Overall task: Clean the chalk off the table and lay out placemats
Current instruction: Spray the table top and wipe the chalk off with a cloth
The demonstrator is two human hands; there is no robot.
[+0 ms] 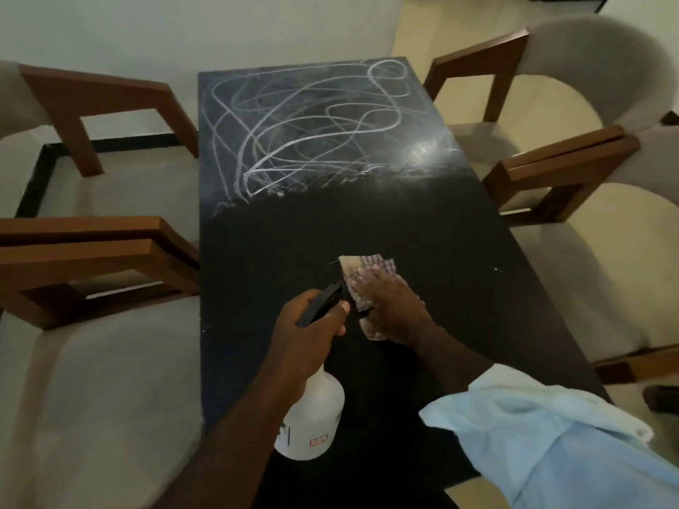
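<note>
A home dining room, by the look of it: a long black rectangular table (404, 222) flanked by beige cushioned armchairs with brown wooden arms (92, 380), on pale cream flooring (422, 23) by a plain white wall (183, 31).

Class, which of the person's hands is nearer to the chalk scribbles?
Right. The right hand presses the cloth on the clean half, nearer the chalk scribbles; the left hand grips the spray bottle further back.

Black table (294, 236), chalk scribbles (294, 137) on far half
</note>
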